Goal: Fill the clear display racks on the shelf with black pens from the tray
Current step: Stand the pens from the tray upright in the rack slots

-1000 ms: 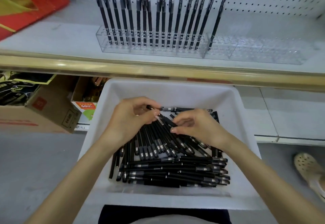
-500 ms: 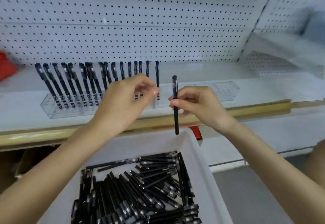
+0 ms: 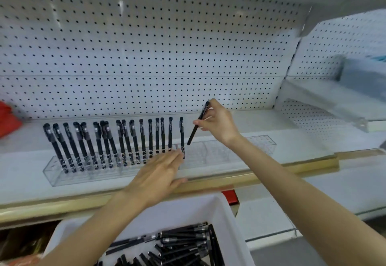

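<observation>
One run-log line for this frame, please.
step: racking pen | right hand: pinches pen, tilted, tip above rack | left hand: fingers straight, by rack front | tray: holds pens

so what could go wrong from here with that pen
The pen in the right hand is tilted, tip above the clear rack; it might miss a hole or go in crooked.
Its tip is near the last standing pen, which a bump could knock askew.
The left hand, fingers straight, is at the rack's front and could nudge it.
</observation>
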### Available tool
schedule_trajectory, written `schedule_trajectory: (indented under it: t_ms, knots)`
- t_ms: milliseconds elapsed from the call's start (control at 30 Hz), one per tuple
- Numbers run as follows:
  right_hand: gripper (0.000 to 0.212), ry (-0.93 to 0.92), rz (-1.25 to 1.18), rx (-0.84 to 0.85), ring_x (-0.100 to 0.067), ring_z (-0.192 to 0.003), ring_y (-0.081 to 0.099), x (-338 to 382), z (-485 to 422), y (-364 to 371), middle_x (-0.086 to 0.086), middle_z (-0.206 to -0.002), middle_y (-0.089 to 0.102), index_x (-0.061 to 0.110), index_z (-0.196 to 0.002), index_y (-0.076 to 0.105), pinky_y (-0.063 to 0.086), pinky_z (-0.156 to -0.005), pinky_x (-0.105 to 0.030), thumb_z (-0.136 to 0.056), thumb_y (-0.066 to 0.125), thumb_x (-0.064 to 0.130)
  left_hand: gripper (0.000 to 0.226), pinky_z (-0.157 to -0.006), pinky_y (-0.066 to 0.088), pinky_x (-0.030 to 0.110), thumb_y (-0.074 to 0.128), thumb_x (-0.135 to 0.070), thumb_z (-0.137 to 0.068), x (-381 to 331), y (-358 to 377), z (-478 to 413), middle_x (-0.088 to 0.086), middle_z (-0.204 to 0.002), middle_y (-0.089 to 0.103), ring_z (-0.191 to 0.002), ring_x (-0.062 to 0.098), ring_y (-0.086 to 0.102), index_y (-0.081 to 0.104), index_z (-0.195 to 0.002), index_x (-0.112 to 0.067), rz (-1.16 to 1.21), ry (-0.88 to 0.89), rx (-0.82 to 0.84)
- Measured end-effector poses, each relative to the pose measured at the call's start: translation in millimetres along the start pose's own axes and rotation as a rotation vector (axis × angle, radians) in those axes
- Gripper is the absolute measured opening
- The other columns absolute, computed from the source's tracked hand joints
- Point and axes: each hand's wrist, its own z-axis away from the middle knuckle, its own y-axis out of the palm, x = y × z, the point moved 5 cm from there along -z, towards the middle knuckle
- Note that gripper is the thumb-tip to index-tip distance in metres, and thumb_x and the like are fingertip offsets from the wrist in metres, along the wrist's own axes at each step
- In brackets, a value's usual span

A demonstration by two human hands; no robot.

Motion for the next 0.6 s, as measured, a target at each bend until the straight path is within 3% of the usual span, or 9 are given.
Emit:
schedule_trajectory:
  t_ms: [167,433,600]
  knots:
    - [0.038,0.017,0.095,0.015,-0.021,-0.066,0.067,-3,-10,1,0.001,-0.069,0.066,0.01,-0.083,0.044,0.055,-0.075,-0.046,-0.076,0.08,0.018,0.077,-0.119,-0.002,0.028,0.033,-0.059,-0.096,7,8,-3,-0.001,-0.162,0.001,-0.148,0.013,0.003,0.005,-0.154,-0.018,0.012,0.009,0.042]
    - [0.018,-0.044,0.267,0.312,-0.019,-0.07,0.068,-2,-15,17,-0.007,-0.073,0.069,0.009,-0.081,0.062,0.058,-0.074,-0.036,-0.075,0.079,0.005,0.08,-0.114,-0.006,0.023,0.037,-0.06,-0.094,10,8,-5,-0.004,-0.162,-0.001,-0.148,0.012,0.001,0.003,-0.154,-0.019,0.072,0.018,0.044]
    - [0.012,0.001,0.349,0.422,-0.014,-0.064,0.064,-7,-20,30,-0.008,-0.068,0.068,0.006,-0.08,0.066,0.052,-0.064,-0.022,-0.077,0.077,0.006,0.081,-0.114,-0.005,0.022,0.04,-0.059,-0.094,11,10,-3,-0.004,-0.162,0.001,-0.148,0.012,0.001,0.005,-0.155,-0.018,0.104,0.028,0.047]
